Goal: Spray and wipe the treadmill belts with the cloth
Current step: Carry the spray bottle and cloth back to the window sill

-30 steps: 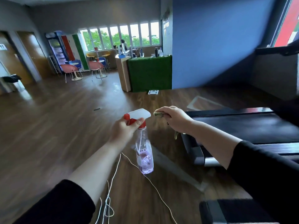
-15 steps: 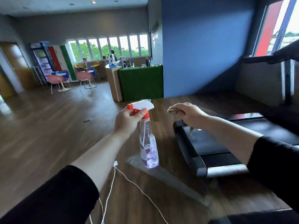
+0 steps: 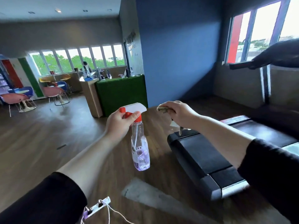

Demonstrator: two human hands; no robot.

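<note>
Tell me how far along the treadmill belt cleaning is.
Nothing looks done: the treadmill belt shows no wet patch. In hand: left hand grips the spray bottle, right hand holds the cloth near the belt's end. Left: spraying and wiping.

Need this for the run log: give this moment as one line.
left hand: grips spray bottle | right hand: holds bunched cloth | treadmill belt: no hand touching it

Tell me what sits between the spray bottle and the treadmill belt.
In the head view, only bare wooden floor shows between the spray bottle in the left hand and the treadmill belt; nothing stands there.
</note>
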